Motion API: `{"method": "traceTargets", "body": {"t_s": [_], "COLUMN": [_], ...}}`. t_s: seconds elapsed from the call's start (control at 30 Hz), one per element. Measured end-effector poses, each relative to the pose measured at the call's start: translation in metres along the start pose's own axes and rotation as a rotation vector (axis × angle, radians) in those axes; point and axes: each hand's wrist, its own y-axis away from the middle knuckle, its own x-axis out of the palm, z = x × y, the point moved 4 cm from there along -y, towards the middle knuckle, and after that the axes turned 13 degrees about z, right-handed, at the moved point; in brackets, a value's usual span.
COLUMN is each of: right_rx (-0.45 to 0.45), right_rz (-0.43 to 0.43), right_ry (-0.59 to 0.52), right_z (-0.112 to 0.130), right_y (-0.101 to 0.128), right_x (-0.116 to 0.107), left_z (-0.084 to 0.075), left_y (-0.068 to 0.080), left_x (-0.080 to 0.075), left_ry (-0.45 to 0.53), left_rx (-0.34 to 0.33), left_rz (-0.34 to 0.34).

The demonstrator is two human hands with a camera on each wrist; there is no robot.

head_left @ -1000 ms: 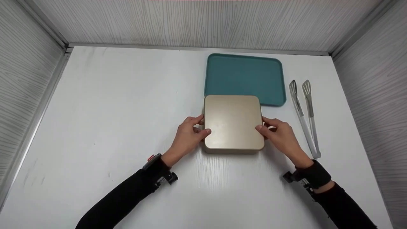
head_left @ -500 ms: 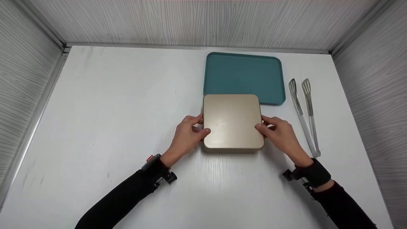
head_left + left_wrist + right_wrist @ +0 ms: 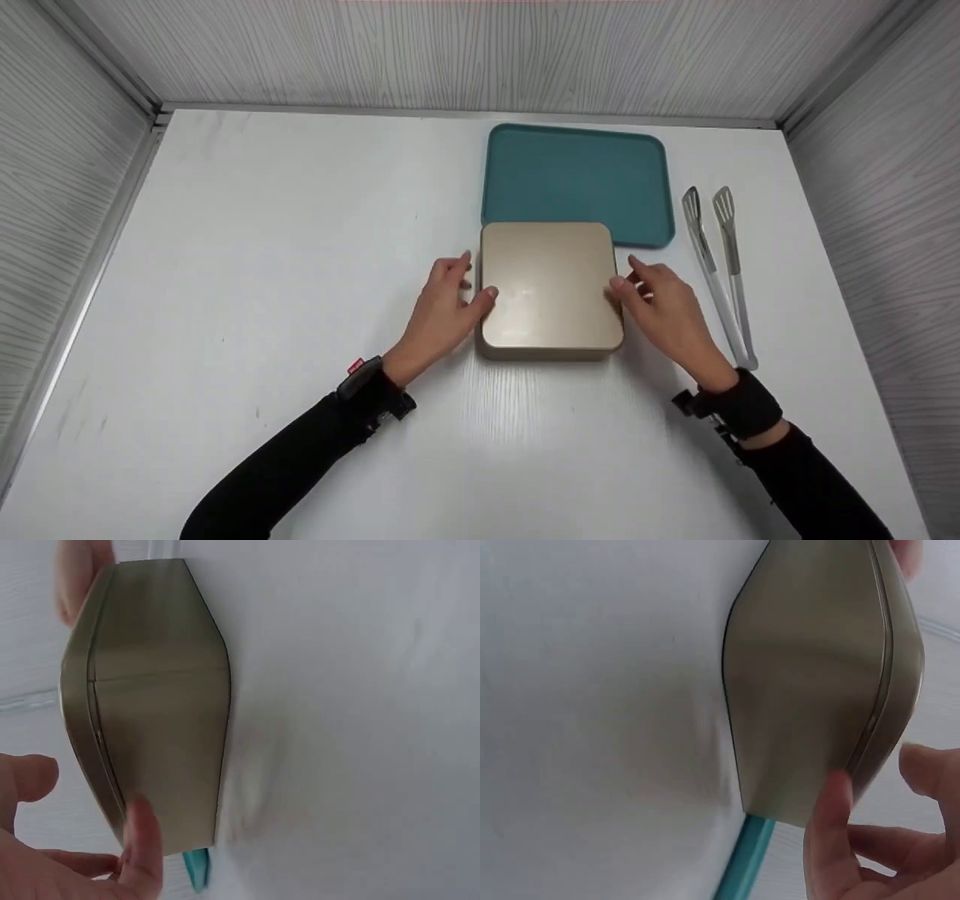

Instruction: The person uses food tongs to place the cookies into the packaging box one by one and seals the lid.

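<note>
A square gold tin box [image 3: 551, 281] with rounded corners and its lid on sits on the white table, overlapping the front of a teal tray [image 3: 577, 180] in the head view. Beside its left side is my left hand [image 3: 444, 311], fingers spread and thumb over the lid's edge. My right hand [image 3: 666, 311] flanks the opposite side with loosely bent fingers. In the left wrist view, the left thumb stands apart from the lid [image 3: 75, 701] while a fingertip overlaps the tin's side. The right wrist view shows the right thumb off the lid and a fingertip at the seam [image 3: 866, 739].
Metal tongs [image 3: 727, 313] lie spread on the table to the right, close to my right wrist. Grey wood-grain walls [image 3: 480, 56] enclose the table at the back and both sides.
Both hands have loosened from the tin's sides; their fingers have straightened and shifted slightly forward, thumbs raised. The tin, tray and tongs have stayed in place.
</note>
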Motion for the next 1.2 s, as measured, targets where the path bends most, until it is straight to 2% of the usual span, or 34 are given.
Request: {"method": "traceTargets", "body": {"t_s": [0.07, 0.13, 0.23, 0.33, 0.43, 0.53, 0.87, 1.03, 1.2], "right_rx": [-0.076, -0.136, -0.148, -0.091, -0.063, -0.069, -0.038, -0.041, -0.061], "right_rz": [-0.052, -0.051, 0.046, 0.152, 0.197, 0.198, 0.206, 0.186, 0.140], "right_ry": [0.121, 0.218, 0.316, 0.336, 0.327, 0.312, 0.272, 0.226, 0.163], "right_z": [0.007, 0.014, 0.017, 0.013, 0.010, 0.009, 0.008, 0.008, 0.004], "right_y": [-0.009, -0.022, -0.041, -0.052, -0.055, -0.054, -0.054, -0.055, -0.048], "right_x": [-0.002, 0.000, 0.012, 0.024, 0.030, 0.032, 0.034, 0.030, 0.021], "left_z": [-0.008, -0.014, -0.016, -0.011, -0.008, -0.007, -0.005, -0.004, -0.001], "left_y": [-0.010, -0.023, -0.040, -0.051, -0.055, -0.054, -0.056, -0.057, -0.052], "left_x": [0.000, 0.003, 0.010, 0.017, 0.022, 0.023, 0.022, 0.016, 0.005], "left_ry": [-0.152, -0.299, -0.465, -0.546, -0.564, -0.572, -0.555, -0.475, -0.419], "left_rx": [0.067, 0.124, 0.148, 0.120, 0.114, 0.132, 0.139, 0.127, 0.111], "left_rz": [0.005, 0.032, 0.100, 0.164, 0.201, 0.214, 0.223, 0.199, 0.134]}}
